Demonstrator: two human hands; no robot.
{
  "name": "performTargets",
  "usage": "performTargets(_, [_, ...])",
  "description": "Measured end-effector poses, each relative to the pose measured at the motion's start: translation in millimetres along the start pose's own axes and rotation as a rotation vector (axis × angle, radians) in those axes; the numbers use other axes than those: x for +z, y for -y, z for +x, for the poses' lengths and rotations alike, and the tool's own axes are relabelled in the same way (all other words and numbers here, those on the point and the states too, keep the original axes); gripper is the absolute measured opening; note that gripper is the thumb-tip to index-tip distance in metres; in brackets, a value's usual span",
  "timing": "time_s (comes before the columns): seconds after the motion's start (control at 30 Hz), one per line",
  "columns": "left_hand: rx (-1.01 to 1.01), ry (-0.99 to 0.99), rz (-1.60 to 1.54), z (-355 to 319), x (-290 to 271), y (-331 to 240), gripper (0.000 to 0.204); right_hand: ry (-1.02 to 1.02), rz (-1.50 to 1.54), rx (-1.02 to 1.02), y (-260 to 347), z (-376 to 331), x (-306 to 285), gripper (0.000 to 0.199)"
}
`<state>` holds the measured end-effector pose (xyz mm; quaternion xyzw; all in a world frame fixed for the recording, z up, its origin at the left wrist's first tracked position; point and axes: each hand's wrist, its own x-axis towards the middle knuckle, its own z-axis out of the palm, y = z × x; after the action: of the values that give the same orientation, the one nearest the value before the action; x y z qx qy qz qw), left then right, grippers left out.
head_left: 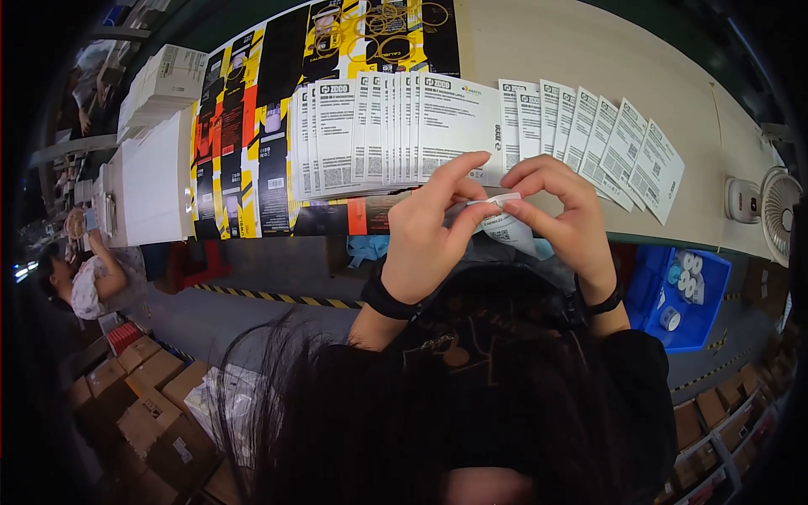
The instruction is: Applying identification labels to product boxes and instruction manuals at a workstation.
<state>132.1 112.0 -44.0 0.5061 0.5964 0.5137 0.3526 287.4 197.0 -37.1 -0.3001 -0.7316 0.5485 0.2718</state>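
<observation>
Close to the table's near edge, my left hand (427, 234) and my right hand (571, 215) come together on a white printed leaflet (512, 234). Thumb and fingers of each hand pinch its upper edge, where the paper looks bent over. Its lower part curls down below the fingers. Just beyond my hands lies a long overlapping row of white printed leaflets (459, 122). To the right, more leaflets (656, 172) fan out at a slant, partly covering one another. My right hand hides the lower ends of a few.
Black, yellow and red printed sheets (273, 160) lie under the row, with loose rubber bands (394, 46) on top. White paper stacks (156, 185) stand left. A small fan (781, 217) sits far right. Below are a blue bin (711, 316) and cardboard boxes (168, 433). Another person (108, 282) is at left.
</observation>
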Motion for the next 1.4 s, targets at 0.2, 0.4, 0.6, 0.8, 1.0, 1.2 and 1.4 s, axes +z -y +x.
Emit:
performTargets(0.2, [0.193,0.059,0.233,3.2,-2.0,2.7,0.031,-0.144,-0.070,-0.203,-7.3,1.0,-4.4,0.020])
performTargets(0.4, [-0.115,0.017,0.045,-0.3,0.0,6.7,0.028,-0.269,0.483,-0.045,-2.7,-1.9,3.9,0.053])
performTargets(0.6, [0.323,-0.212,0.387,17.0,1.2,12.9,0.021,-0.014,0.141,0.118,-11.0,-8.0,9.2,0.070])
performTargets(0.8, [0.213,0.032,0.267,12.1,-4.7,15.3,0.013,0.050,0.013,0.023,-6.8,0.9,8.5,0.077])
performTargets(1.0, [0.084,0.068,0.251,8.8,-3.9,9.1,0.008,0.005,0.001,-0.076,-0.5,10.0,2.7,0.078])
performTargets(1.2, [0.087,0.077,0.317,13.0,-10.5,3.8,0.019,-0.022,0.057,-0.038,9.6,17.9,-0.4,0.075])
performTargets(1.4, [0.009,0.114,0.166,16.6,-22.8,-0.4,0.030,-0.332,0.226,-0.111,14.3,31.0,-15.5,0.070])
